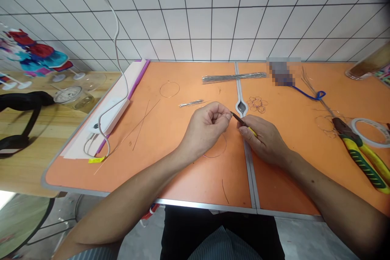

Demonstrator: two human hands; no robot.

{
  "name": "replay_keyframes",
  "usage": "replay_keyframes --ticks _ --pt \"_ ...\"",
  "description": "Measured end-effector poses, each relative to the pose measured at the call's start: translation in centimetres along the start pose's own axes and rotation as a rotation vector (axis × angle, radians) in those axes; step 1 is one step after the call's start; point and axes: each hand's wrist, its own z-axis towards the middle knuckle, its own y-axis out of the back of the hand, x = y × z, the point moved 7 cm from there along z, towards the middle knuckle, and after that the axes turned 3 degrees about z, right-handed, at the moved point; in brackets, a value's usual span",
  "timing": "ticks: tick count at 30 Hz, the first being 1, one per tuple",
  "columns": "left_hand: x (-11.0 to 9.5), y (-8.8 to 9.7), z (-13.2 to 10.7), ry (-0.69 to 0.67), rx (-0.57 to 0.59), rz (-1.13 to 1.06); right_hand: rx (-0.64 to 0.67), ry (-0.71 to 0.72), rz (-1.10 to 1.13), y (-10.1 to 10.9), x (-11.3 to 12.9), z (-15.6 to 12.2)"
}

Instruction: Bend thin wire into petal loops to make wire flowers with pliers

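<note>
My left hand is closed in a pinch near the middle of the orange table, fingertips at the jaw tips of the pliers. A thin copper-coloured wire curves out below this hand and appears to run up into the pinch; its end is hidden by the fingers. Wrapped round the yellow handle of the small dark-jawed pliers is my right hand, just right of the table seam. Behind the hands lie a short bundle of wire pieces, a longer bundle of straight wires and several small wire loops.
On the right are large yellow-green pliers, a roll of tape and wires tied with a blue cord. A white power strip with its cable lies left. Nearby are a wire ring and two crossed wires.
</note>
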Motion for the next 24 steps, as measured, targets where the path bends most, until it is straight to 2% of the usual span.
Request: replay_keyframes --ticks 13,24 --pt "0.7 0.0 0.0 0.071 -0.004 -0.094 -0.016 0.001 -0.06 0.2 0.3 0.0" --pt "2.4 -0.5 0.3 0.194 0.04 -0.247 -0.041 0.0 -0.093 0.3 0.4 0.0"
